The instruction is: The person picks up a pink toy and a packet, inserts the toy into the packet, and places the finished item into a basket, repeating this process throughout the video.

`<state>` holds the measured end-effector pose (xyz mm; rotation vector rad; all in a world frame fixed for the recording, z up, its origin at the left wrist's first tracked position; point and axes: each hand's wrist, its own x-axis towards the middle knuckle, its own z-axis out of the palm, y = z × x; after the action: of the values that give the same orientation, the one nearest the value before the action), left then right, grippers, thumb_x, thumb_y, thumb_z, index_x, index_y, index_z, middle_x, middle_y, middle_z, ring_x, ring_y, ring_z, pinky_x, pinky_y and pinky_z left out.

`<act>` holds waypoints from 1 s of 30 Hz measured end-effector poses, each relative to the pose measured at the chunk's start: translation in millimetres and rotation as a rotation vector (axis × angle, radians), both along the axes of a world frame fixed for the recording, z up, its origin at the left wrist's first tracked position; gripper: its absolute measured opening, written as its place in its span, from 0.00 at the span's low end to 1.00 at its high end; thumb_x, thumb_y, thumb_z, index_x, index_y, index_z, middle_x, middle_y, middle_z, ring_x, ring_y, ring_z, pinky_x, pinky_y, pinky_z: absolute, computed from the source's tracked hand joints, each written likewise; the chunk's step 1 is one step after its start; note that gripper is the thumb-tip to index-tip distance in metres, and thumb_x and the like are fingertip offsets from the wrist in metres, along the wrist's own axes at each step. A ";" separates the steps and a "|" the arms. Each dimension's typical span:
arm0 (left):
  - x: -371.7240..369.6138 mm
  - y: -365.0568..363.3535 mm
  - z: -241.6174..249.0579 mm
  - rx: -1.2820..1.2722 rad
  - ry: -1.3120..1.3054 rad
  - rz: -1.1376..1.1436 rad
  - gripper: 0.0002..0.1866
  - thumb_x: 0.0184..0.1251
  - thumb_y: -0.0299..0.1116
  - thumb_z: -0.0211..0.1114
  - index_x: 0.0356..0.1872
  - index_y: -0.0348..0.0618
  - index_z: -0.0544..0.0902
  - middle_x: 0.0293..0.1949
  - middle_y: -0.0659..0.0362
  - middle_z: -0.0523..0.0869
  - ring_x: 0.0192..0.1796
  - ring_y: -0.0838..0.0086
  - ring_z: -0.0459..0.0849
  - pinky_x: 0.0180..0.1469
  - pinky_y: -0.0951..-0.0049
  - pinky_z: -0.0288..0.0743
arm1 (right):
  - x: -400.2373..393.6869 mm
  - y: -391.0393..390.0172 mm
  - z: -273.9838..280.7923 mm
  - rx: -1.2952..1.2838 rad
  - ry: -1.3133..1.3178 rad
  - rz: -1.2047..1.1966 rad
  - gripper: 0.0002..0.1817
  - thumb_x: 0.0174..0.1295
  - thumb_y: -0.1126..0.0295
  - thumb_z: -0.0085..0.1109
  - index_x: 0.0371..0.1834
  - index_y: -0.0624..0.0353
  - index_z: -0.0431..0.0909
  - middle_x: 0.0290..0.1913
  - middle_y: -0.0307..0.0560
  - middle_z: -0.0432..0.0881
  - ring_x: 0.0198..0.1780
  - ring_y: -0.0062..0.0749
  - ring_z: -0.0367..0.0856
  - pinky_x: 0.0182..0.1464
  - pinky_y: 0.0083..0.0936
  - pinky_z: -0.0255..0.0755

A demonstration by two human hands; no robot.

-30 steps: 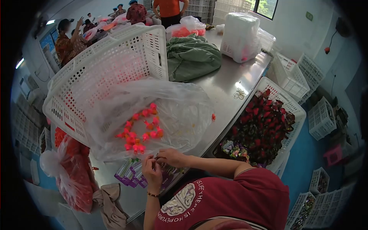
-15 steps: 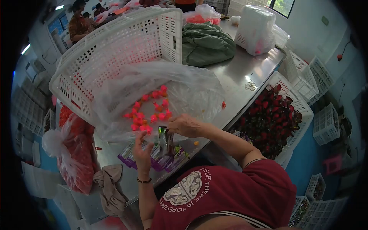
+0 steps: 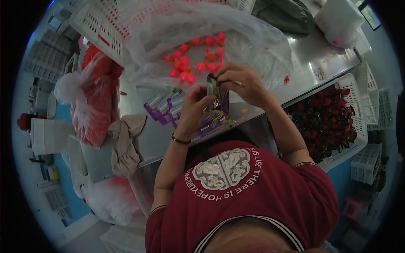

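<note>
A small shiny printed packet [image 3: 211, 87] with green and dark parts stands upright between my hands, above the table's near edge. My left hand [image 3: 195, 106] is closed on its left side, the thumb across the front. At the packet's top right, the fingers of my right hand [image 3: 241, 82] are pinched together on its upper edge. Purple and green printed packets [image 3: 162, 105] lie flat beneath and left of my hands. Just beyond sit several bright pink-and-orange small toy-like pieces [image 3: 184, 64] on a clear plastic sheet [image 3: 261, 55]. Whether anything is inside the packet is hidden.
A white perforated basket [image 3: 101, 31] lies tipped at the back left. To the right, a white crate [image 3: 358, 137] holds dark red, shiny packed items [image 3: 322, 122]. A bag of red pieces [image 3: 90, 109] and a beige cloth [image 3: 126, 145] are at the left edge. Rubber bands [image 3: 319, 74] lie at right.
My left hand, spread open beside the packet before, has closed on it. My right hand stays at its top. The view has tilted down, so things appear shifted.
</note>
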<state>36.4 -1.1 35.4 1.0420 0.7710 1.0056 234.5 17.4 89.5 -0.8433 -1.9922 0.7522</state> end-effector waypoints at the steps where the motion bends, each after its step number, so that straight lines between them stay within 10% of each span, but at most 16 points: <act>1: 0.0 -2.3 -0.8 -0.029 0.013 0.018 0.10 0.63 0.23 0.64 0.45 0.37 0.79 0.40 0.64 0.84 0.41 0.82 0.80 0.45 0.81 0.73 | 0.9 -1.6 -1.3 -0.029 0.013 0.018 0.06 0.56 0.80 0.61 0.37 0.65 0.81 0.44 0.46 0.81 0.42 0.33 0.82 0.44 0.26 0.76; 14: 13.8 -1.8 -6.8 0.062 -0.155 0.158 0.05 0.69 0.27 0.62 0.36 0.42 0.74 0.31 0.70 0.76 0.31 0.89 0.70 0.34 0.86 0.65 | 18.5 15.6 -6.9 -0.174 -0.023 -0.110 0.04 0.53 0.79 0.65 0.32 0.66 0.81 0.39 0.42 0.82 0.40 0.24 0.81 0.43 0.23 0.75; 19: 16.3 -3.1 -1.0 0.158 -0.058 0.244 0.06 0.70 0.27 0.61 0.36 0.43 0.72 0.30 0.71 0.72 0.30 0.90 0.67 0.33 0.87 0.62 | 11.2 15.2 -9.7 -0.458 0.408 -0.141 0.10 0.55 0.79 0.65 0.41 0.66 0.81 0.39 0.43 0.82 0.42 0.23 0.81 0.48 0.22 0.76; 24: 17.4 -1.9 -5.9 0.177 -0.032 0.233 0.06 0.70 0.28 0.61 0.37 0.42 0.73 0.30 0.71 0.72 0.30 0.90 0.66 0.32 0.87 0.61 | -2.3 11.1 0.0 -0.353 0.198 -0.154 0.14 0.58 0.77 0.64 0.48 0.66 0.80 0.40 0.41 0.82 0.42 0.20 0.81 0.48 0.21 0.75; 30: 20.7 -10.6 7.6 0.004 -0.108 0.275 0.07 0.72 0.31 0.60 0.41 0.39 0.75 0.32 0.65 0.80 0.34 0.84 0.79 0.34 0.82 0.73 | 5.2 22.4 -8.3 -0.334 0.147 -0.235 0.07 0.59 0.75 0.63 0.39 0.66 0.84 0.33 0.36 0.83 0.36 0.15 0.78 0.40 0.16 0.71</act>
<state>57.1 -11.8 42.9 0.8923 0.8374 1.2879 239.7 39.7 81.2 -1.1585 -1.6256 0.9931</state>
